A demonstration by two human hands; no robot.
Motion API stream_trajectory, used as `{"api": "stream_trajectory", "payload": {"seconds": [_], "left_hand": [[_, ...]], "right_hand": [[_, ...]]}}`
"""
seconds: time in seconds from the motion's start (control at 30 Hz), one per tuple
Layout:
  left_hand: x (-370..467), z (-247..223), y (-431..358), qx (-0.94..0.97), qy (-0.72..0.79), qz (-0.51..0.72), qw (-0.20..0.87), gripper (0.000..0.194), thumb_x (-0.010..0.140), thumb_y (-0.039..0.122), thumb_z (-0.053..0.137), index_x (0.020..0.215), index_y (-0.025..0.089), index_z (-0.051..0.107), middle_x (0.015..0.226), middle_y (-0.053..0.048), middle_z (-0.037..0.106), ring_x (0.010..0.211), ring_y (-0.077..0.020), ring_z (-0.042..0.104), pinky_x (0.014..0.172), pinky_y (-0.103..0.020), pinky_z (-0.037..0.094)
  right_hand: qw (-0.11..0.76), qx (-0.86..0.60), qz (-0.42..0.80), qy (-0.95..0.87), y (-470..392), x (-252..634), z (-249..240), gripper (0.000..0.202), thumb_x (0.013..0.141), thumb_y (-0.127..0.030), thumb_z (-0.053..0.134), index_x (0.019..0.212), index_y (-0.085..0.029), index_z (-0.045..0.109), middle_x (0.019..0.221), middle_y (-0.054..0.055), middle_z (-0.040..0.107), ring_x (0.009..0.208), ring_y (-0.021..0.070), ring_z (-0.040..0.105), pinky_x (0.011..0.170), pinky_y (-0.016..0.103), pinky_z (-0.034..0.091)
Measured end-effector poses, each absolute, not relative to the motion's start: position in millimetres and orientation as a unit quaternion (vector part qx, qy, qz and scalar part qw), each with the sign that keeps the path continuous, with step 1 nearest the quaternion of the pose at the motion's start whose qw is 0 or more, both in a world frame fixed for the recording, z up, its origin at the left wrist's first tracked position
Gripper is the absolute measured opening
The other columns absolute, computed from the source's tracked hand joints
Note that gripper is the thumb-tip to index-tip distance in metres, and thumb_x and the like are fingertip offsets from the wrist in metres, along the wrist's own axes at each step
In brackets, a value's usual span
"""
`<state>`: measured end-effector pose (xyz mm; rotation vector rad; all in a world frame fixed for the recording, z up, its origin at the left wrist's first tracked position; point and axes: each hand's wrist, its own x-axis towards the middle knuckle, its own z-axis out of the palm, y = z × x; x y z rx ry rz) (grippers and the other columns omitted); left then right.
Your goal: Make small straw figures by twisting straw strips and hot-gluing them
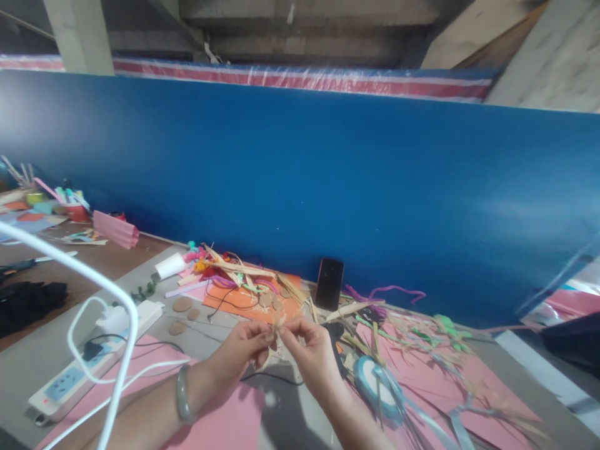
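Both hands meet over the middle of the table. My left hand (248, 345) wears a pale bangle (183, 394) at the wrist, and its fingers pinch a small tan, straw-like piece (275, 322). Close beside it, my right hand (307, 345) has thumb and fingers pressed together on the same piece. The fingertips partly hide the piece, so its exact shape is unclear. Behind the hands lies orange paper (225, 299) with dry husk strips (244, 269) and thin shavings on it. Round tan discs (182, 304) lie to the left.
A power strip (70, 381) and white cable (134, 325) are at left. A phone (330, 284) leans on the blue partition (300, 181). Blue ribbon roll (379, 389), pink paper (422, 369) and green wire pieces (452, 331) lie at right; a white cup (170, 266) lies back left.
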<state>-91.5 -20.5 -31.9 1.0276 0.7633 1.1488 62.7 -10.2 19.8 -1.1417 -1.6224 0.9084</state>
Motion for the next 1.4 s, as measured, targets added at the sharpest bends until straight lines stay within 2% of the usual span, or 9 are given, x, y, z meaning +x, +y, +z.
{"api": "stream_trajectory", "payload": {"seconds": [0.23,0.37,0.47,0.53,0.67,0.73,0.97,1.23,1.4], "left_hand": [[-96,-43,-7,0.443,0.351,0.526,0.636,0.031,0.076,0.043,0.075,0.067,0.015,0.065,0.044,0.005,0.046,0.039,-0.0055,0.035,0.042,-0.020,0.023],[-102,-44,2,0.404,0.363,0.581,0.606,0.027,0.073,0.040,0.077,0.071,0.014,0.068,0.061,0.000,0.061,0.041,-0.0041,0.039,0.041,-0.019,0.024],[-106,-42,8,0.381,0.386,0.601,0.587,0.028,0.071,0.041,0.078,0.070,0.014,0.067,0.052,0.004,0.055,0.040,-0.0042,0.037,0.040,-0.019,0.022],[-108,-42,11,0.364,0.402,0.615,0.572,0.030,0.068,0.042,0.079,0.070,0.014,0.067,0.047,0.005,0.051,0.040,-0.0044,0.037,0.040,-0.018,0.022],[-111,-45,16,0.334,0.426,0.646,0.537,0.034,0.063,0.043,0.082,0.074,0.014,0.069,0.053,0.004,0.058,0.042,-0.0045,0.041,0.041,-0.017,0.027],[-112,-46,17,0.339,0.435,0.647,0.526,0.035,0.064,0.044,0.081,0.071,0.013,0.068,0.049,0.005,0.055,0.042,-0.0051,0.042,0.042,-0.017,0.028],[-111,-44,15,0.341,0.445,0.641,0.525,0.034,0.062,0.043,0.082,0.074,0.013,0.068,0.047,0.005,0.054,0.042,-0.0058,0.043,0.043,-0.017,0.031],[-104,-36,6,0.327,0.411,0.616,0.587,0.031,0.059,0.037,0.083,0.068,0.015,0.063,0.049,0.006,0.052,0.043,-0.0059,0.042,0.045,-0.018,0.033],[-104,-35,5,0.331,0.388,0.596,0.620,0.026,0.062,0.030,0.082,0.072,0.014,0.065,0.054,0.005,0.055,0.045,-0.0055,0.041,0.046,-0.018,0.032]], "right_hand": [[0.445,-0.462,0.347,-0.684,-4,69,18,0.020,0.079,-0.034,0.066,0.072,-0.016,0.072,0.068,0.004,0.070,0.065,0.0184,0.062,0.065,0.029,0.048],[0.452,-0.473,0.292,-0.697,5,76,15,0.022,0.082,-0.036,0.064,0.079,-0.017,0.072,0.070,0.004,0.070,0.064,0.0180,0.062,0.063,0.028,0.047],[0.421,-0.474,0.238,-0.736,12,81,11,0.017,0.083,-0.030,0.060,0.083,-0.017,0.071,0.073,0.004,0.071,0.062,0.0164,0.061,0.062,0.026,0.046],[0.347,-0.483,0.193,-0.781,14,83,9,0.015,0.083,-0.024,0.057,0.083,-0.017,0.071,0.074,0.004,0.073,0.062,0.0159,0.062,0.063,0.026,0.044],[0.079,-0.506,0.080,-0.855,15,82,5,0.020,0.080,-0.012,0.054,0.075,-0.017,0.073,0.077,0.007,0.076,0.072,0.0199,0.067,0.071,0.029,0.041],[0.007,-0.505,0.055,-0.862,14,80,3,0.023,0.076,-0.007,0.054,0.070,-0.017,0.074,0.075,0.010,0.077,0.074,0.0224,0.069,0.074,0.030,0.040],[-0.038,-0.460,0.043,-0.886,15,77,-4,0.026,0.076,-0.005,0.054,0.073,-0.018,0.077,0.082,0.009,0.078,0.080,0.0208,0.069,0.080,0.028,0.038],[-0.069,-0.434,0.025,-0.898,16,74,-17,0.027,0.081,-0.005,0.050,0.078,-0.011,0.076,0.082,0.016,0.077,0.080,0.0267,0.069,0.082,0.034,0.037],[-0.064,-0.425,0.032,-0.902,16,78,-18,0.026,0.082,-0.003,0.049,0.081,-0.010,0.074,0.085,0.017,0.076,0.080,0.0260,0.069,0.082,0.034,0.037]]}}
